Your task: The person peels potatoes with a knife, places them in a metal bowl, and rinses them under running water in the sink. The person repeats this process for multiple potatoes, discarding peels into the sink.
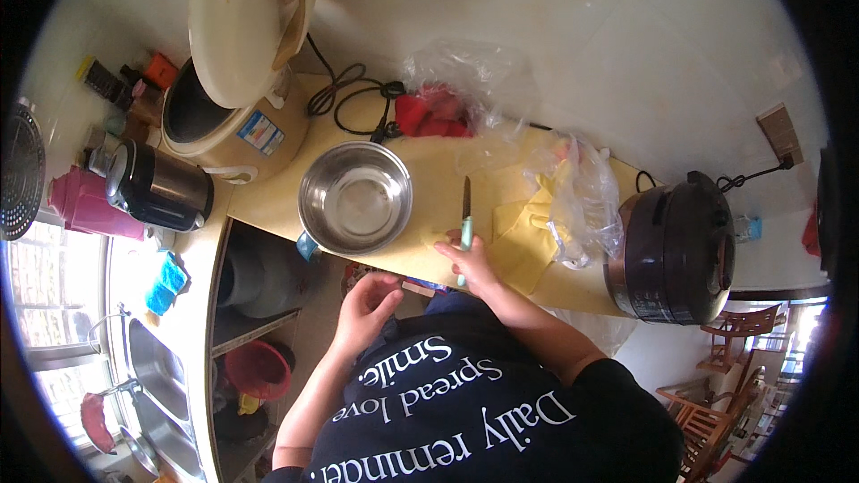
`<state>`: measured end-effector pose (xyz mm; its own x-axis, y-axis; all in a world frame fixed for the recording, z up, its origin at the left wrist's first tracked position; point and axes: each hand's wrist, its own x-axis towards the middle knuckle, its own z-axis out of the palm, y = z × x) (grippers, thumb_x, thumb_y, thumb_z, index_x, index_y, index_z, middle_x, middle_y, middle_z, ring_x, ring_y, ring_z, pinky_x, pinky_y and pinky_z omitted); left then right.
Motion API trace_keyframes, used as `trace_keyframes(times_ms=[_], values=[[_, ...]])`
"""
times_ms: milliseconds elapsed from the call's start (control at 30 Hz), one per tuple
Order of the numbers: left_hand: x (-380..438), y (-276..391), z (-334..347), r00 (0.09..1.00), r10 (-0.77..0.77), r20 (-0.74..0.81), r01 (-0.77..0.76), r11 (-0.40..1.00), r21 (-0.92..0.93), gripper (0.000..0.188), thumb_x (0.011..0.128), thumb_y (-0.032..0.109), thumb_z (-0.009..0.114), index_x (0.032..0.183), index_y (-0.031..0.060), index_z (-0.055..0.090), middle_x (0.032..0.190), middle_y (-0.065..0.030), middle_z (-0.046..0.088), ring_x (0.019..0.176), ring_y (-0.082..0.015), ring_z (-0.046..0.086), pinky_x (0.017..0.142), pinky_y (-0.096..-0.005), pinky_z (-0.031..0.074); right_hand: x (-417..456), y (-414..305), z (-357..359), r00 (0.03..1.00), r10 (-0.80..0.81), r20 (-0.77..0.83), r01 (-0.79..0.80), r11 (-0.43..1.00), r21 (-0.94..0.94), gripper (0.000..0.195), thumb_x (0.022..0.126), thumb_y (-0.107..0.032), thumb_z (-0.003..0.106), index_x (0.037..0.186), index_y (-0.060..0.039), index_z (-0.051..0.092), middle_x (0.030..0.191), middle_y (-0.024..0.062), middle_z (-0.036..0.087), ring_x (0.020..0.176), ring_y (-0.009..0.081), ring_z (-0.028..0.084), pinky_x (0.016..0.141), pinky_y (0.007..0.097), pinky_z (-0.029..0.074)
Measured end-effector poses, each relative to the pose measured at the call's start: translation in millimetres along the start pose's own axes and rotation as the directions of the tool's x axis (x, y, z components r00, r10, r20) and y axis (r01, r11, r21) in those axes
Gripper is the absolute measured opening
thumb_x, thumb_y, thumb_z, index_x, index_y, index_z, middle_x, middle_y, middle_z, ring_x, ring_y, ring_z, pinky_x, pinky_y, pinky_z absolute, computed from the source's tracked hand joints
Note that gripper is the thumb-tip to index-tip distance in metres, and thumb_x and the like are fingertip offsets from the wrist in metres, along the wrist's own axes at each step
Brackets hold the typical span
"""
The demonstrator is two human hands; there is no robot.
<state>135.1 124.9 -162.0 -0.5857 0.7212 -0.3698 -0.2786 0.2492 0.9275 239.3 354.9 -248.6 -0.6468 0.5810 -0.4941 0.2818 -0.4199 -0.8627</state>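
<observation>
My right hand (473, 263) grips the mint-green handle of a small kitchen knife (467, 204) at the front edge of the counter. Its blade points away from me, towards the wall. A small pale patch by my right fingertips is too unclear to name. My left hand (369, 305) is in front of the counter edge, fingers loosely curled and thumb apart, with nothing visible in it. Beyond it on the counter sits a stainless steel pot (356, 198) with a blue handle (307, 246); nothing is visible inside. Right of the knife lies a yellow cloth-like item (523, 235).
A clear plastic bag (587, 208) lies beside a dark electric cooker (671, 255). At the back are a red bundle (436, 111) and a coiled black cord (329, 97). A rice cooker (235, 131) with raised lid and an electric kettle (164, 184) stand left, above a sink (158, 369).
</observation>
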Motion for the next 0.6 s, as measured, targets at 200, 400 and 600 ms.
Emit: trace_keyframes(times_ms=[200,400,600], values=[[14,32,43,0.996,0.048,0.078,-0.012,0.915,-0.403,0.054,0.106,0.010,0.060,0.155,0.0073,0.038,0.145,-0.0128,0.053,0.120,-0.0176,0.060,0.102,-0.0336,0.051,-80,-96,6,0.974,-0.070,0.214,0.025,0.978,0.208,0.034,0.090,-0.012,0.082,0.113,-0.0073,0.058,0.088,-0.0052,0.056,0.062,0.0002,0.047,0.049,0.0155,0.035],[7,34,47,0.981,0.179,0.070,-0.101,0.789,-0.606,0.053,0.108,0.008,0.053,0.158,0.0100,0.035,0.148,-0.0113,0.052,0.128,-0.0215,0.058,0.105,-0.0392,0.051,-103,-116,15,0.922,-0.163,0.351,0.232,0.959,-0.165,0.046,0.087,-0.030,0.086,0.118,-0.0022,0.065,0.100,0.0042,0.069,0.087,0.0091,0.062,0.077,0.0259,0.050],[-24,36,27,0.990,0.138,0.041,-0.029,0.475,-0.880,0.047,0.111,0.038,0.047,0.151,0.0130,0.045,0.136,-0.0107,0.064,0.114,-0.0206,0.066,0.095,-0.0335,0.057,-117,-117,33,0.731,-0.445,0.517,0.637,0.717,-0.284,0.047,0.103,-0.024,0.065,0.142,-0.0009,0.054,0.122,0.0158,0.070,0.110,0.0249,0.069,0.092,0.0344,0.054]])
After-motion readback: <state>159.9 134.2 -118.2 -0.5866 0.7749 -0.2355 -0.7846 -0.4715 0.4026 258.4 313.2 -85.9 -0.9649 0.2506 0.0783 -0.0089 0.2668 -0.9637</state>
